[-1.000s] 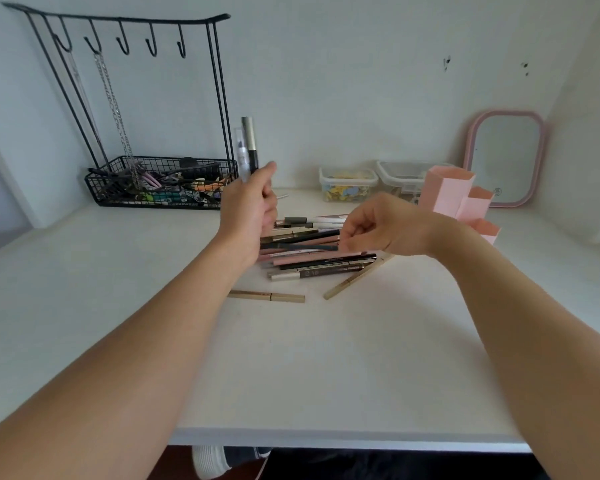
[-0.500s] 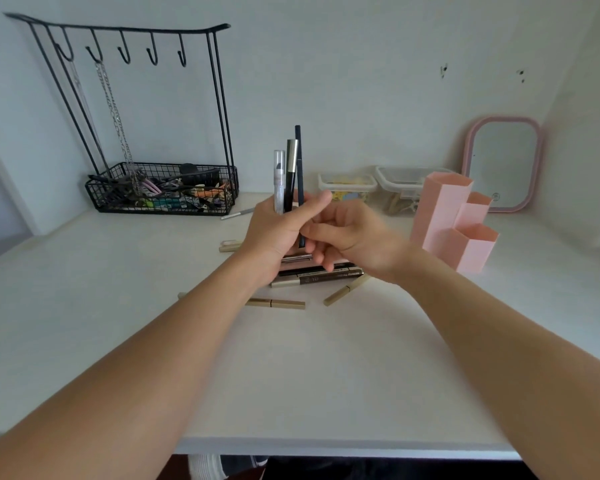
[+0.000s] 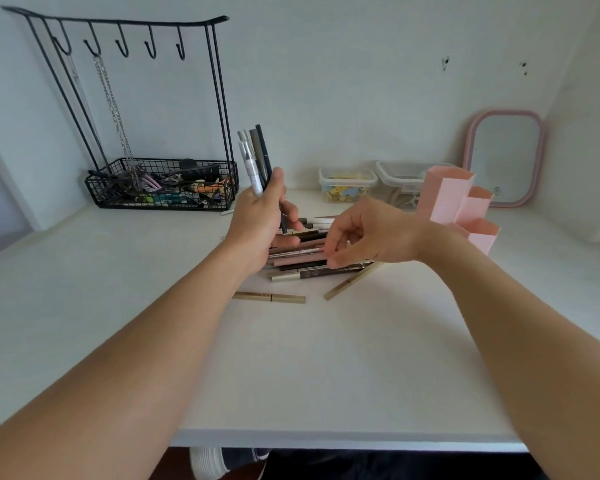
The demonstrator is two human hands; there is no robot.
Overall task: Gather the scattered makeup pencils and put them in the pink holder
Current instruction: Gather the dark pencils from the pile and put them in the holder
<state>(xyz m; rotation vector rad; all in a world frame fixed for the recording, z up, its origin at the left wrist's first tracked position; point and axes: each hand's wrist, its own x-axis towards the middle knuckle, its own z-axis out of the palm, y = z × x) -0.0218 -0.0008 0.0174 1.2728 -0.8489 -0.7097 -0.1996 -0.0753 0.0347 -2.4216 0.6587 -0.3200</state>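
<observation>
Left hand point(image 3: 257, 223) grips a bundle of pencils point(image 3: 255, 157) upright. Right hand point(image 3: 368, 233), fingers loosely curled, touches the pencil pile point(image 3: 309, 258) on the surface point(image 3: 291, 358). Pink holder point(image 3: 454, 202) stands at the pile's 2 o'clock.

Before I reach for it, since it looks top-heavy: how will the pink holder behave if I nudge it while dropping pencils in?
The pink holder looks like thin, light plastic and stands empty, so it would probably slide on the smooth white table. Its tall back compartment might tip under a high push, though the stepped lower compartments likely steady it.
</observation>
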